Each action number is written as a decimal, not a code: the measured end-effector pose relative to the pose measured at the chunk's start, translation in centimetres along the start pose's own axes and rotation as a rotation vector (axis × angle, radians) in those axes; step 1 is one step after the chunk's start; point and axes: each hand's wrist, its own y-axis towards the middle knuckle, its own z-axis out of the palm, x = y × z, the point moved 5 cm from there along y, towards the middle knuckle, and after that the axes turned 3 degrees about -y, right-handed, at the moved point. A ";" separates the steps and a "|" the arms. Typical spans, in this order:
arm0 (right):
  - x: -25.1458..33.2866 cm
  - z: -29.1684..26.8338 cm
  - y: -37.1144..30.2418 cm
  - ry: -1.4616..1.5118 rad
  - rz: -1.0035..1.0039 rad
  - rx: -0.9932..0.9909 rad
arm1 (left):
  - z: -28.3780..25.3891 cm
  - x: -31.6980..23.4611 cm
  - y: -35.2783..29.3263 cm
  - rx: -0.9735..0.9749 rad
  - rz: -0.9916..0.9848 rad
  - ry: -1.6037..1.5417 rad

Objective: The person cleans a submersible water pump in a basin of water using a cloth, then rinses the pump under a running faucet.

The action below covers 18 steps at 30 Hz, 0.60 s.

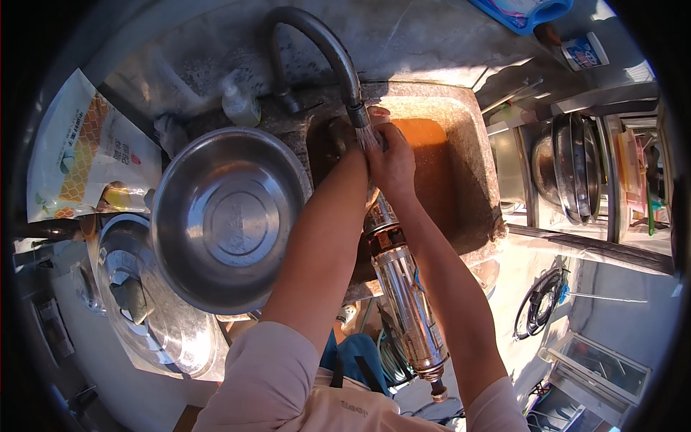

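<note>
Both my hands are over the stone sink, under water running from the curved metal faucet. My right hand is closed, its fingers curled beside the stream; what they grip is hidden. My left hand is in dark shadow left of the water, and its fingers cannot be made out. A long shiny metal cylinder, like a submersible pump, slants between my forearms. Its upper end, with a rusty brown band, passes under my wrists into the sink. Its lower end tapers to a narrow tip outside the sink.
Orange-brown water lies in the sink. To the left are a large steel basin, a metal lid, a pump bottle and a printed bag. A shelf rack with pans stands right, near a coiled black cable.
</note>
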 end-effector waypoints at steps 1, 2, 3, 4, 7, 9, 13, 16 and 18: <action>-6.0 -3.3 0.1 -0.095 0.141 -0.035 | 8.4 0.7 -3.7 0.065 -0.224 -0.345; -8.6 -4.6 0.4 -0.106 0.246 -0.055 | 10.7 -0.2 -6.7 0.062 -0.362 -0.532; -9.7 -4.9 1.2 -0.110 0.250 -0.070 | 10.9 -1.7 -8.9 0.019 -0.445 -0.634; -11.4 -4.9 1.6 -0.018 0.377 -0.035 | 10.7 -3.1 -11.1 -0.046 -0.509 -0.704; -12.9 -1.7 1.1 0.250 0.520 0.011 | 8.5 -5.2 -17.1 -0.252 -0.548 -0.755; -13.2 1.6 0.2 0.571 0.597 0.150 | 6.8 -3.9 -19.6 -0.263 -0.441 -0.795; -12.2 2.8 0.3 -0.182 0.417 0.162 | 5.3 -3.4 -23.6 -0.391 -0.168 -0.478; -11.2 2.8 1.7 -0.267 0.086 0.400 | 3.5 -0.2 -23.6 -0.260 -0.239 -0.505; -9.8 2.6 2.4 -0.413 -0.094 0.686 | 3.0 -0.4 -24.3 -0.271 -0.246 -0.539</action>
